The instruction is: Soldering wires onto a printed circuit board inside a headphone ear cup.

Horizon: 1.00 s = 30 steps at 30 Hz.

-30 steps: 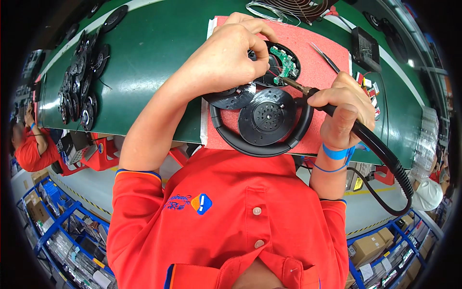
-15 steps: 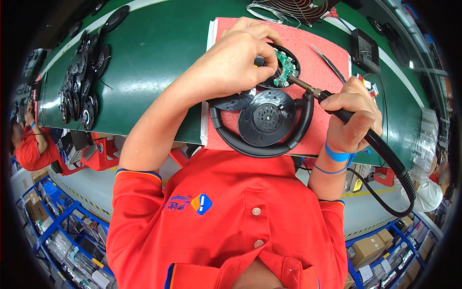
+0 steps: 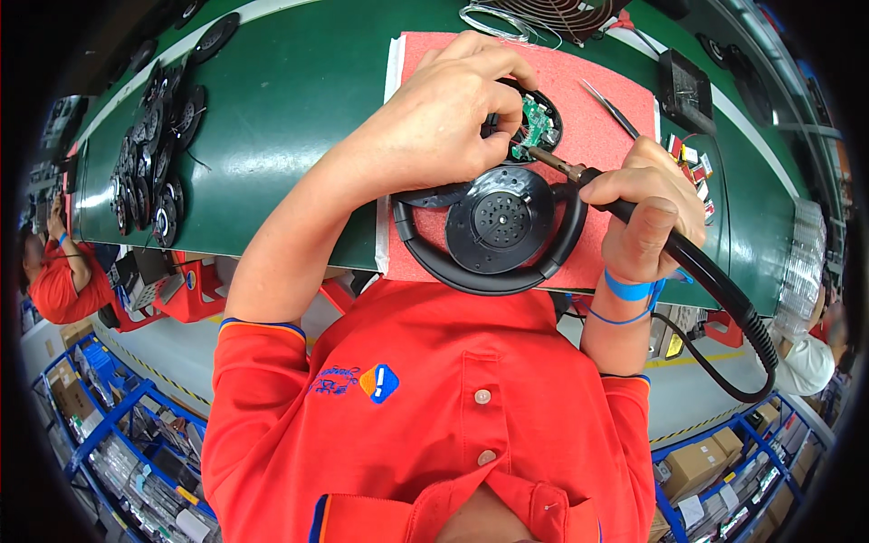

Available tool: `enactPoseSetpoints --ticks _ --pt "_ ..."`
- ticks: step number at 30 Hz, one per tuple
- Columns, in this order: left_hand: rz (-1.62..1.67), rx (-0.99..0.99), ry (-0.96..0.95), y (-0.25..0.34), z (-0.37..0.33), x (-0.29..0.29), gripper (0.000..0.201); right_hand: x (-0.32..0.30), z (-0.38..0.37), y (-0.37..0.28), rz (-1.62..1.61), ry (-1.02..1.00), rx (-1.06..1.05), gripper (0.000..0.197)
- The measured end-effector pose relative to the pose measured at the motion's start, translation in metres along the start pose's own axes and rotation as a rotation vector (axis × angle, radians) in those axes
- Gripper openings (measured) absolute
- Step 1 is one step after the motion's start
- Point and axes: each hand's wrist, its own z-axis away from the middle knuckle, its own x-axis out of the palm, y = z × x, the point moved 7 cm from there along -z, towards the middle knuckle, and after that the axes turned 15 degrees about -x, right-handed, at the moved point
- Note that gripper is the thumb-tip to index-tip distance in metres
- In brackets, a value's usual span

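Bench (image 3: 299, 100) first: green top, running across my view, with a pink foam mat (image 3: 608, 136) laid on it under both hands. Black headphones (image 3: 493, 244) lie on that mat, band curving round one flat earcup near the mat's front edge. Stack of black round speaker parts (image 3: 149, 172) sits well apart at far left on the green. My left hand (image 3: 453, 109) is curled down over the open earcup with the green circuit board (image 3: 536, 122), fingers pinching its rim. My right hand (image 3: 647, 213) is clenched round the soldering iron (image 3: 597, 181), tip touching the board's lower edge, black cable trailing off right. Tweezers (image 3: 608, 107) lie on the mat just beyond the iron.
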Motion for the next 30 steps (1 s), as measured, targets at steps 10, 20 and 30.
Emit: enactPoseSetpoints --ticks 10,20,30 --pt "-0.027 0.009 0.014 0.0013 0.0002 0.0004 0.007 0.003 0.0 0.0007 -0.009 0.013 -0.02 0.039" --pt "-0.038 0.007 0.017 0.0011 0.0001 0.0008 0.007 0.0042 -0.0001 0.0008 0.017 -0.023 0.001 0.036" --pt "-0.049 -0.002 0.014 0.0002 -0.0008 0.0019 0.007 0.0046 -0.0011 0.0013 0.01 -0.035 -0.001 0.033"
